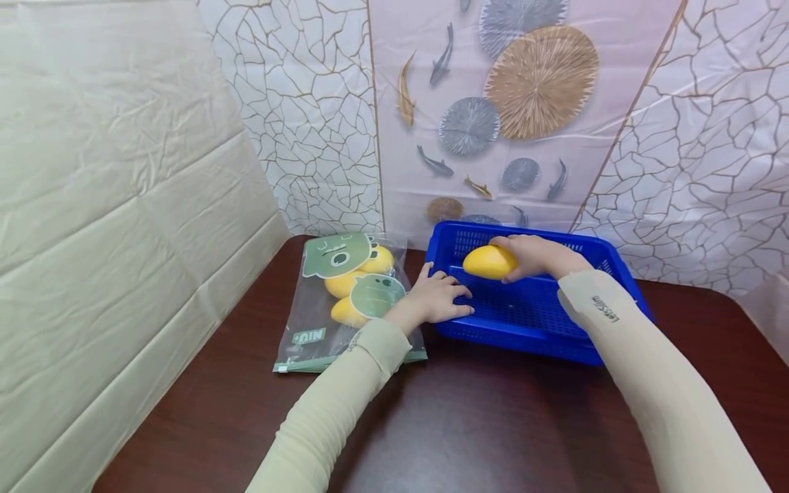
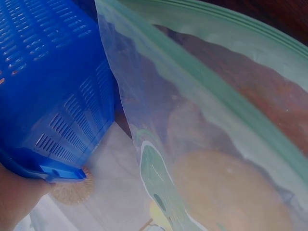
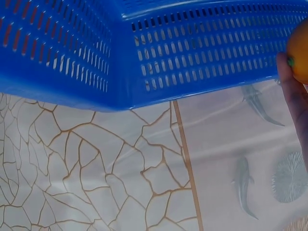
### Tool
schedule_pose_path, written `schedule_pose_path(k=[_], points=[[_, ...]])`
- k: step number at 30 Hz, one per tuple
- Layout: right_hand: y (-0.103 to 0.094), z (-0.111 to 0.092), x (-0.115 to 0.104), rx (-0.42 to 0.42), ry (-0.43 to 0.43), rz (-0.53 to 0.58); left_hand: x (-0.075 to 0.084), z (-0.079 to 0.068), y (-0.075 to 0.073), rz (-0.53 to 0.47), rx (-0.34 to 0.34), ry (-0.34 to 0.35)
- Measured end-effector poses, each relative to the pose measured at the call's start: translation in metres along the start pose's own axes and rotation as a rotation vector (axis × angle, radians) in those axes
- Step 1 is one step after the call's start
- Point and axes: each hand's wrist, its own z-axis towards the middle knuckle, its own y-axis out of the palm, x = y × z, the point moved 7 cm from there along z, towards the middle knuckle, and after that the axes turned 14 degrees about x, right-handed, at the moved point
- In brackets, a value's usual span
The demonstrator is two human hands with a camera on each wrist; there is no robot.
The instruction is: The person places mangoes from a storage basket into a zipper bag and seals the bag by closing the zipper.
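In the head view my right hand (image 1: 524, 255) grips a yellow mango (image 1: 487, 262) above the blue plastic basket (image 1: 524, 342). At the right edge of the right wrist view, part of the mango (image 3: 299, 57) shows a small green stem spot, with a finger against it. My left hand (image 1: 436, 296) rests at the basket's left side, its fingers spread over the rim. Left of it lies a clear zip bag (image 1: 302, 308) with green cartoon prints, holding several yellow mangoes (image 1: 350, 309). The left wrist view shows the bag's green zip edge (image 2: 207, 77) close up.
A dark brown wooden table (image 1: 431, 424) carries the bag and basket. Behind it hangs a patterned cloth (image 1: 320, 123) with fish and crackle lines. A pale cream cloth (image 1: 123, 205) stands along the left side.
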Motion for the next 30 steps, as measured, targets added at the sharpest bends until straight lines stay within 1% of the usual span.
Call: schedule_pose_path(k=[6,13,22,26,30], points=[[-0.004,-0.008,0.001,0.000,0.006,-0.001,0.000,0.001,0.002,-0.003,0.004,0.000],[-0.009,-0.013,0.003,0.027,0.024,0.016,-0.002,0.002,0.003,0.015,0.002,-0.002],[-0.012,-0.023,0.002,0.058,0.005,0.015,-0.002,0.003,0.003,0.008,0.009,0.004],[-0.015,-0.028,0.003,0.069,0.028,0.014,-0.002,0.003,0.004,0.015,0.007,0.011],[-0.019,-0.033,0.002,0.101,0.042,0.013,-0.002,0.002,0.004,0.020,0.013,0.009]])
